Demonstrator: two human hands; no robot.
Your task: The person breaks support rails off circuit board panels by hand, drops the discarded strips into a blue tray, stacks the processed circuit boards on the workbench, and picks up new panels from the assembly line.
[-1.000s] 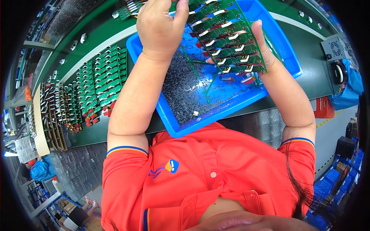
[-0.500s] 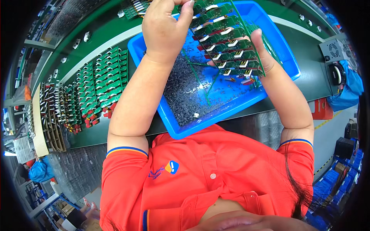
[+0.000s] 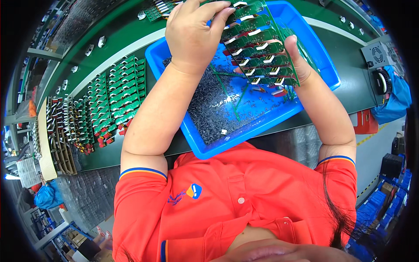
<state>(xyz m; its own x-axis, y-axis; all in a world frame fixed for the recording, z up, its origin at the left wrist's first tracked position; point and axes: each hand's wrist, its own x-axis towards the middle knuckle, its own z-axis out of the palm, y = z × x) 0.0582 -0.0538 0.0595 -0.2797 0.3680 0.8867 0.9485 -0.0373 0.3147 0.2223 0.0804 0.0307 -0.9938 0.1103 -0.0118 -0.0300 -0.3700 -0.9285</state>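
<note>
A green circuit board panel [image 3: 270, 65], with rows of small boards bearing white connectors, is held up tilted over a blue plastic bin [image 3: 203, 150]. My right hand [image 3: 298, 56] grips its right side, the thumb in front and the other fingers mostly hidden behind it. At the panel's upper left, my left hand [image 3: 192, 35] is closed, thumb and fingers pinched at the edge of a small board. Many small dark pin-like pieces [image 3: 209, 109] cover the left part of the bin's floor. Thin green strips [image 3: 238, 98] and a small white piece [image 3: 223, 132] lie among them.
Left of the bin, several green board panels [image 3: 126, 89] stand in rows on the dark table, with red parts [image 3: 104, 137] at their near ends. A cardboard divider [image 3: 61, 150] lies farther left. At the right edge are a grey fan box [image 3: 376, 56] and a blue bag [image 3: 395, 98].
My left hand has shifted slightly right and down along the panel's upper left. My right hand keeps its grip, and the panel has tilted slightly.
</note>
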